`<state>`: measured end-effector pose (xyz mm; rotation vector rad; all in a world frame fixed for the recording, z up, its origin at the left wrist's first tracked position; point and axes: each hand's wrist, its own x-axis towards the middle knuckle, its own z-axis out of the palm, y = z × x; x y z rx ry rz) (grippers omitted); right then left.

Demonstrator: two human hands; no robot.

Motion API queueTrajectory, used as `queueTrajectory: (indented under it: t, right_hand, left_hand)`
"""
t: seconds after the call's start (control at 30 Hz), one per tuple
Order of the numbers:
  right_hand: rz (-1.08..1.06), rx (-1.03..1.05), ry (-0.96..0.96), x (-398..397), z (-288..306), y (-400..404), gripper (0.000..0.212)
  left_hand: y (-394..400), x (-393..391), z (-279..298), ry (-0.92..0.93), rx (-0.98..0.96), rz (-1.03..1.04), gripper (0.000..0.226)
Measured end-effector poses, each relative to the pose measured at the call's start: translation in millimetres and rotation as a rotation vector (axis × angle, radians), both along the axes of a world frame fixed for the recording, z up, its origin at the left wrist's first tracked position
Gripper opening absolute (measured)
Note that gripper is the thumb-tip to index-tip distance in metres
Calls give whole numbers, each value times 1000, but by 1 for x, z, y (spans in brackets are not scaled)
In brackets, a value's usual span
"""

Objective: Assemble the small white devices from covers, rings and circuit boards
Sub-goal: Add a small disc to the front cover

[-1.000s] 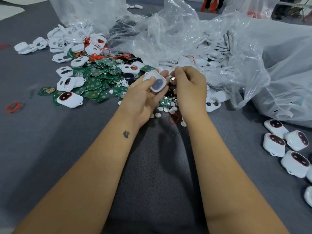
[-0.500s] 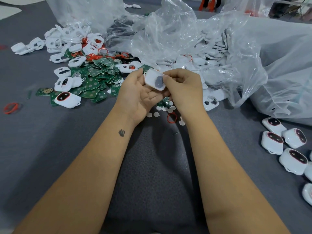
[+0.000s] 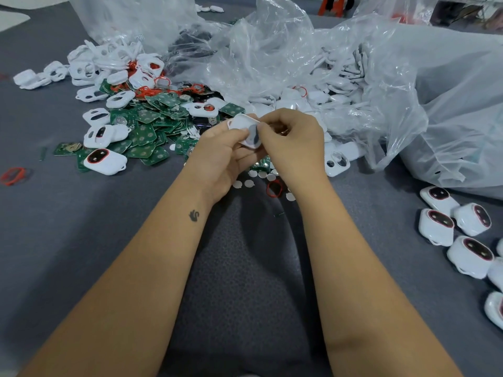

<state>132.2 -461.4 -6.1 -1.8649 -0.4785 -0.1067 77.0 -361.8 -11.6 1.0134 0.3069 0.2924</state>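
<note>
Centre frame: left hand (image 3: 220, 151) cupped white cover (image 3: 245, 126), right hand (image 3: 292, 140) fingertips pinched, probably seating something into it

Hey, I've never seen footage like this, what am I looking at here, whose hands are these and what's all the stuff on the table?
There is no machine: a person wears a camera on the head, looking down at their own bare hands. The left hand holds a white cover, and the right hand pinches it at its dark window. On the grey table lie green circuit boards, red rings, loose white covers, clear plastic bags, and, at the right, finished white devices.
</note>
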Motion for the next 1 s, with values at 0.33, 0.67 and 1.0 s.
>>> queueTrajectory:
  t: [0.33, 0.67, 1.0]
  right_hand:
    - [-114, -93, 20, 27, 3, -42, 23]
    - [214, -633, -100, 10, 0, -23, 22]
    - [287, -386, 7, 11, 0, -24, 32]
  left_hand:
    - [17, -1, 4, -98, -221, 188, 14]
    - [37, -5, 5, -214, -342, 356, 14]
    - [38, -6, 4, -227, -317, 383, 16]
